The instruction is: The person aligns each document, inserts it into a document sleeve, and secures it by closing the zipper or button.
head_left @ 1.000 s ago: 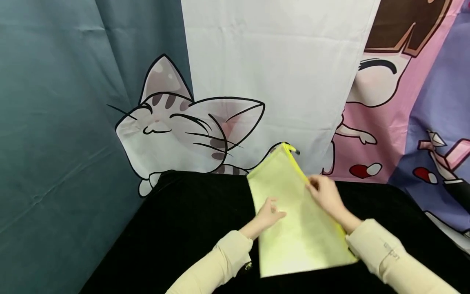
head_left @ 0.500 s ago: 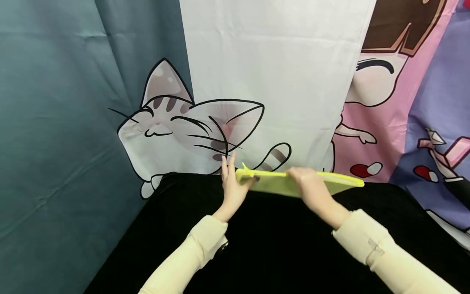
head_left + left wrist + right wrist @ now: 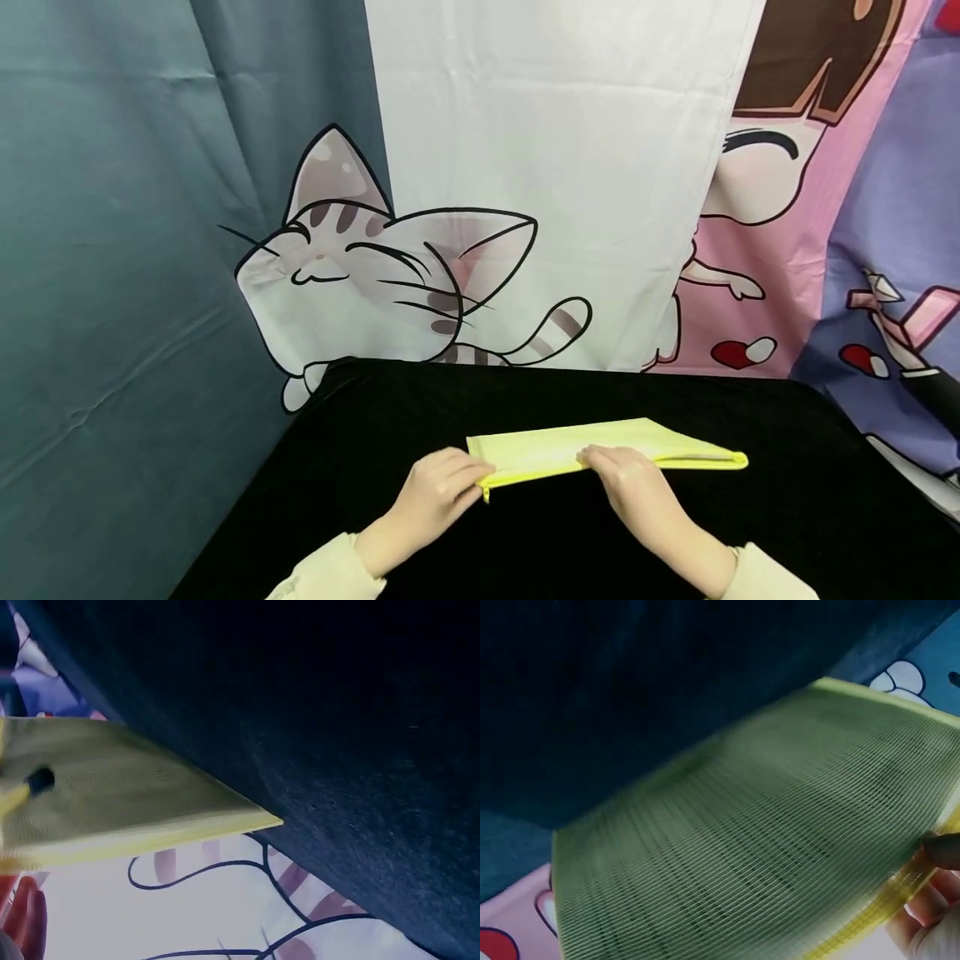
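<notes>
A yellow mesh zipper pouch [image 3: 540, 447] is tilted over the black cloth, its zip edge towards me. My left hand [image 3: 431, 497] pinches the left end of that edge, beside the hanging zip pull [image 3: 486, 495]. Farther right along the same edge, my right hand [image 3: 636, 490] grips the pouch with its fingers on top. The left wrist view has the zip pull's dark tip [image 3: 40, 780] in front of the mesh. In the right wrist view the ribbed mesh face [image 3: 742, 817] fills the middle, and the right fingers [image 3: 930, 904] hold the yellow edge band. The pouch's contents cannot be made out.
Black cloth [image 3: 405, 408] covers the table under the pouch. Behind it hangs a printed curtain [image 3: 570, 167] with a cartoon cat. Teal fabric [image 3: 127, 292] hangs on the left, pink and purple fabric on the right.
The pouch has turned from face-up and lengthwise to lying crosswise, then come down nearer to me. My left hand has moved from over its face to its zip-edge end and now pinches there.
</notes>
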Demonstrator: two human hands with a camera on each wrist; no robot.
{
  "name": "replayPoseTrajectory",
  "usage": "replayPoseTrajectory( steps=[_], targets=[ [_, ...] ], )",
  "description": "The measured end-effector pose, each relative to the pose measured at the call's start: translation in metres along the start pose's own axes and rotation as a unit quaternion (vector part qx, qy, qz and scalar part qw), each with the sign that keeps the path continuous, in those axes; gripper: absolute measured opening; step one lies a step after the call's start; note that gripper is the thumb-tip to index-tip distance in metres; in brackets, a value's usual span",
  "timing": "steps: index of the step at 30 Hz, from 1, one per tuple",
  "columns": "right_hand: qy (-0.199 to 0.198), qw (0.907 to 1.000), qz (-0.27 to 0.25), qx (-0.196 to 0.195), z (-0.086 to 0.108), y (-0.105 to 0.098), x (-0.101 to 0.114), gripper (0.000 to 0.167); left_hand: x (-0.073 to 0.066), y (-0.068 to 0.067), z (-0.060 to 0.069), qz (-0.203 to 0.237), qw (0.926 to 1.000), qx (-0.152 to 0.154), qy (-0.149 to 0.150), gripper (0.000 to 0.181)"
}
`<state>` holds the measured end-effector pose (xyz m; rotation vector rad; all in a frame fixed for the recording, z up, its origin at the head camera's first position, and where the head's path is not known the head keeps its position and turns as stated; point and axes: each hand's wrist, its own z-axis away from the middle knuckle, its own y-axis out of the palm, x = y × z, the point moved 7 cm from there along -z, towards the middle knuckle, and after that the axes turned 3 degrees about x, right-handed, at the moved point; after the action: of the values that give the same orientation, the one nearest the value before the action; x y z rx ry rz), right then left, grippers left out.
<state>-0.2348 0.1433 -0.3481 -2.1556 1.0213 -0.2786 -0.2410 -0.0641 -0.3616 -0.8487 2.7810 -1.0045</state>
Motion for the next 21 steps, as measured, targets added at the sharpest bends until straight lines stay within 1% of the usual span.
replayPoseTrajectory(
  steps=[2, 5, 6, 7, 8, 9, 10, 11, 13, 14, 15, 16, 17, 18, 19, 20, 21],
  targets=[
    [0.003, 0.9998, -0.005, 0.02, 0.01, 0.002, 0.004, 0.059, -0.01, 0.001, 0.006, -0.004, 0.9993, 0.018, 0.032, 0.027],
    [0.007, 0.998, -0.01, 0.062, 0.02, 0.009, 0.005, 0.024, -0.02, 0.01, 0.013, -0.008, 0.9969, 0.057, 0.054, 0.028],
    [0.011, 0.9969, -0.01, 0.077, 0.023, 0.012, 0.005, 0.016, -0.022, 0.013, 0.015, -0.009, 0.9959, 0.07, 0.057, 0.028],
    [0.015, 0.9955, -0.012, 0.093, 0.023, 0.016, 0.004, 0.019, -0.022, 0.017, 0.016, -0.015, 0.9949, 0.082, 0.057, 0.027],
    [0.021, 0.9937, -0.01, 0.109, 0.024, 0.021, 0.002, 0.026, -0.022, 0.021, 0.016, -0.02, 0.9939, 0.095, 0.052, 0.026],
    [0.026, 0.992, -0.009, 0.123, 0.024, 0.025, 0.0, 0.034, -0.02, 0.025, 0.016, -0.025, 0.9929, 0.107, 0.044, 0.025],
    [0.033, 0.9901, -0.006, 0.137, 0.024, 0.03, -0.003, 0.033, -0.017, 0.028, 0.015, -0.027, 0.9919, 0.121, 0.03, 0.023],
    [0.039, 0.9876, -0.005, 0.152, 0.024, 0.035, -0.005, 0.032, -0.013, 0.032, 0.014, -0.028, 0.9906, 0.133, 0.011, 0.022],
    [0.044, 0.9829, -0.008, 0.179, 0.025, 0.042, -0.007, 0.027, -0.004, 0.037, 0.012, -0.019, 0.9864, 0.159, -0.038, 0.017],
    [0.043, 0.982, -0.012, 0.183, 0.025, 0.044, -0.005, 0.024, 0.0, 0.039, 0.012, -0.013, 0.9839, 0.168, -0.06, 0.015],
    [0.04, 0.982, -0.022, 0.183, 0.024, 0.045, -0.002, 0.021, 0.004, 0.04, 0.012, -0.007, 0.9809, 0.177, -0.08, 0.014],
    [0.041, 0.98, -0.044, 0.19, 0.024, 0.046, 0.003, 0.018, 0.007, 0.041, 0.012, -0.001, 0.9781, 0.184, -0.097, 0.013],
    [0.042, 0.9776, -0.069, 0.194, 0.024, 0.046, 0.009, 0.014, 0.009, 0.04, 0.013, 0.004, 0.9762, 0.188, -0.108, 0.013],
    [0.048, 0.973, -0.1, 0.202, 0.024, 0.047, 0.016, 0.009, 0.01, 0.04, 0.013, 0.008, 0.9747, 0.192, -0.114, 0.012],
    [0.062, 0.9653, -0.134, 0.215, 0.024, 0.047, 0.022, 0.004, 0.01, 0.039, 0.014, 0.007, 0.9742, 0.194, -0.115, 0.012],
    [0.081, 0.9551, -0.172, 0.227, 0.023, 0.048, 0.027, 0.003, 0.01, 0.038, 0.015, 0.007, 0.974, 0.195, -0.116, 0.012],
    [0.106, 0.9389, -0.217, 0.245, 0.022, 0.049, 0.031, 0.009, 0.009, 0.037, 0.015, 0.002, 0.9744, 0.194, -0.114, 0.012]
  ],
)
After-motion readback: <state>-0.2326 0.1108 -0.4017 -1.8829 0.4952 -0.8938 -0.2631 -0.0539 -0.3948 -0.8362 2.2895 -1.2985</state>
